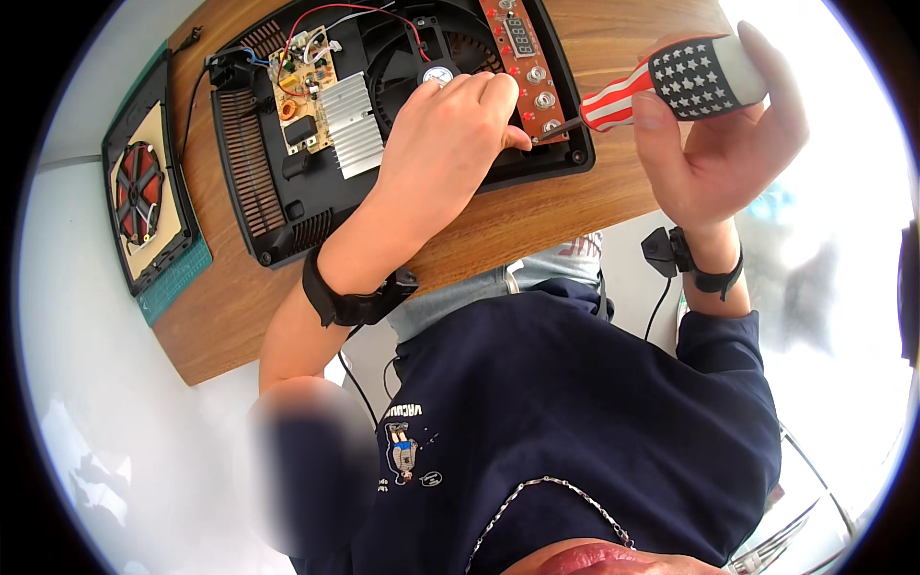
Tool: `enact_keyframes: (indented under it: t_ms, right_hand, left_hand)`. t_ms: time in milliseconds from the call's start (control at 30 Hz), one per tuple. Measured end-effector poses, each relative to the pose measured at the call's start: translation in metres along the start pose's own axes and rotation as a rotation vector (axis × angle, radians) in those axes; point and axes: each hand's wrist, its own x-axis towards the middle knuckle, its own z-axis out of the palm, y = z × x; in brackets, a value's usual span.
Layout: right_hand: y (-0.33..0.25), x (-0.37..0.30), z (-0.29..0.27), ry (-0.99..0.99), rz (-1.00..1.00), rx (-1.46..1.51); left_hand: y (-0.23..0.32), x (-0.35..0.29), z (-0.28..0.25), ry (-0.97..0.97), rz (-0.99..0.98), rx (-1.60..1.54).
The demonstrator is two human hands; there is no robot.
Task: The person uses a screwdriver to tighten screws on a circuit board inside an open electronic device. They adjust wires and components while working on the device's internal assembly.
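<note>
My right hand (724, 163) is wrapped round the thick handle of a screwdriver (698, 79), which has red and white stripes and white stars on dark grey. Its thin shaft points left, and the tip meets the near end of a reddish-brown control board (525, 67) with a small display and round buttons. Close by that tip, my left hand (446, 134) has its fingers curled under and its thumb at the board's near edge. Whatever those fingers grip is hidden. The board lies along the right side of an opened black appliance housing (321, 187).
Inside the housing are a power circuit board (299, 72), a ribbed silver heat sink (351, 127) and red and black wires. A black-framed panel with a copper coil (139, 192) rests partly on a green mat (182, 273), at the left of the wooden table (225, 331).
</note>
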Motion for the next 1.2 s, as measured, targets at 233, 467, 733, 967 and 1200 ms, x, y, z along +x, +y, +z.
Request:
enact_keyframes:
  t_ms: [233,467,733,967,1200]
  right_hand:
    - [0.001,-0.001,0.002,0.012,-0.011,0.033]
    - [-0.003,0.001,-0.003,-0.037,-0.124,0.023]
    - [-0.004,0.000,-0.002,-0.035,-0.137,0.042]
    - [-0.008,0.000,-0.012,-0.196,-0.242,-0.034]
    - [0.003,0.011,-0.016,-0.309,-0.339,0.177]
  left_hand:
    - [-0.003,0.001,0.004,0.063,0.054,0.027]
    - [0.000,0.001,0.001,0.059,0.054,0.032]
    - [-0.002,0.001,0.002,0.056,0.053,0.037]
    - [-0.001,0.000,0.002,0.064,0.054,0.041]
    - [0.000,-0.001,0.000,0.017,0.020,0.004]
